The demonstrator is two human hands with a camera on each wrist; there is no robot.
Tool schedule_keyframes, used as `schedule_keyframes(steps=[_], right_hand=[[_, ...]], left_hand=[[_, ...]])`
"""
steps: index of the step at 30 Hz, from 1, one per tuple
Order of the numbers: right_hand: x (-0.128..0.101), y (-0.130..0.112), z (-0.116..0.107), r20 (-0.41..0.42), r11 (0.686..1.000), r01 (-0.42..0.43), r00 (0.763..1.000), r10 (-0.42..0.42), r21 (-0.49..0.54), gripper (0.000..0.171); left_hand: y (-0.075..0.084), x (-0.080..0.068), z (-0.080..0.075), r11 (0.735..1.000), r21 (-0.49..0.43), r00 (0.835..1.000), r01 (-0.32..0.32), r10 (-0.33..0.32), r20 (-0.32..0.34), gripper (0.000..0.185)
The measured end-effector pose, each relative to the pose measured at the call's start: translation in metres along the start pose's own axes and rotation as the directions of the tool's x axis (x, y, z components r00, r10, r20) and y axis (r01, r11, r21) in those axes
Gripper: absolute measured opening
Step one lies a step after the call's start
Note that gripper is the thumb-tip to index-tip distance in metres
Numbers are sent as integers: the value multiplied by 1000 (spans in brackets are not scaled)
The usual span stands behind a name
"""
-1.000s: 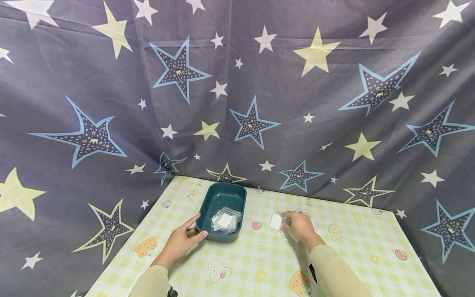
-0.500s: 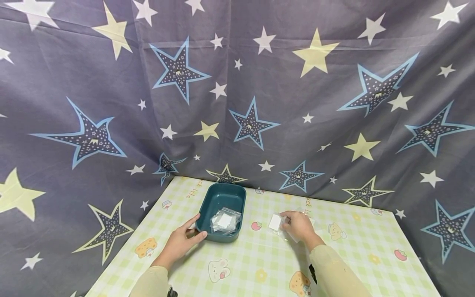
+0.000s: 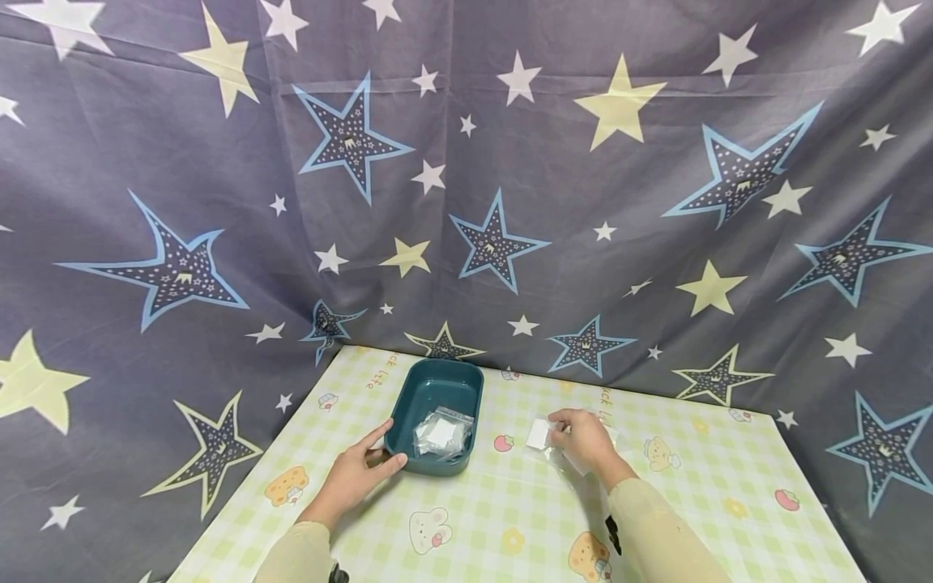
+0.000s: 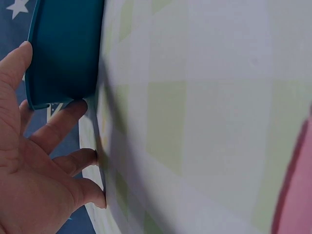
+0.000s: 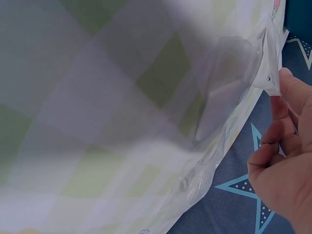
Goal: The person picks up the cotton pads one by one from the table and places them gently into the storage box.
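Observation:
A dark teal rectangular bin (image 3: 437, 467) stands on the table. Several clear plastic bags (image 3: 441, 433) with white pieces in them lie inside its near end. At the bin's near left corner is my left hand (image 3: 353, 478); the thumb and a finger touch its outside, fairly straight and spread, as the left wrist view also shows. To the right of the bin, my right hand (image 3: 587, 441) pinches a small clear plastic bag (image 5: 272, 66) between thumb and fingertips. A white piece (image 3: 538, 434) shows at the fingertips. More clear bag plastic (image 5: 226, 92) lies on the table beneath this hand, partly hidden.
The table (image 3: 474, 518) wears a green and white checked cloth printed with cartoon figures. A grey curtain (image 3: 408, 219) with stars hangs behind it and along the sides. Between the bin and my right hand lies a stretch of bare cloth.
My right hand has shifted very slightly, and the bag's white piece at its fingertips has tilted and drawn a little closer to the hand. The left hand and bin stay put.

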State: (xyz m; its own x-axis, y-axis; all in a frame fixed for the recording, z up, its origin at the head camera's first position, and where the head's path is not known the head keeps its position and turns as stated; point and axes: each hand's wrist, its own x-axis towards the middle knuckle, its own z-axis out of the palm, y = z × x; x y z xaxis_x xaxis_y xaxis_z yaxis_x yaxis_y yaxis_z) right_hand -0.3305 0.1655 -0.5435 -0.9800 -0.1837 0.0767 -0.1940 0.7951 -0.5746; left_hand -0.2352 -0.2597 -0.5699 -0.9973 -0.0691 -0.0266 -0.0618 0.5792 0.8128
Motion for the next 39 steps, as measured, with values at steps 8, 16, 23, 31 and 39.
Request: schedule_keyframes(steps=[8,16,23,31,39], right_hand=[[2,-2,-4,-8,999,1,1000,0,45,28],[7,0,-7,-41,998,34,999,-32,50,29],[9,-7,-11,-37,991,-3,999,8,137,33],[12,-24,-17,-44,982,0,999,9,190,31],[18,-45,-19,-59,963,23,998,-7,267,35]], left_hand=[[0,-1,0,1000,-7,1000,3,-3,5,79],[0,-1,0,1000,-4,1000,4,-4,5,79],[0,-1,0,1000,-3,1000,-2,2,4,79],[-2,-1,0,1000,0,1000,-9,9,3,81],[-2,0,0,1000,3,1000,-7,7,3,81]])
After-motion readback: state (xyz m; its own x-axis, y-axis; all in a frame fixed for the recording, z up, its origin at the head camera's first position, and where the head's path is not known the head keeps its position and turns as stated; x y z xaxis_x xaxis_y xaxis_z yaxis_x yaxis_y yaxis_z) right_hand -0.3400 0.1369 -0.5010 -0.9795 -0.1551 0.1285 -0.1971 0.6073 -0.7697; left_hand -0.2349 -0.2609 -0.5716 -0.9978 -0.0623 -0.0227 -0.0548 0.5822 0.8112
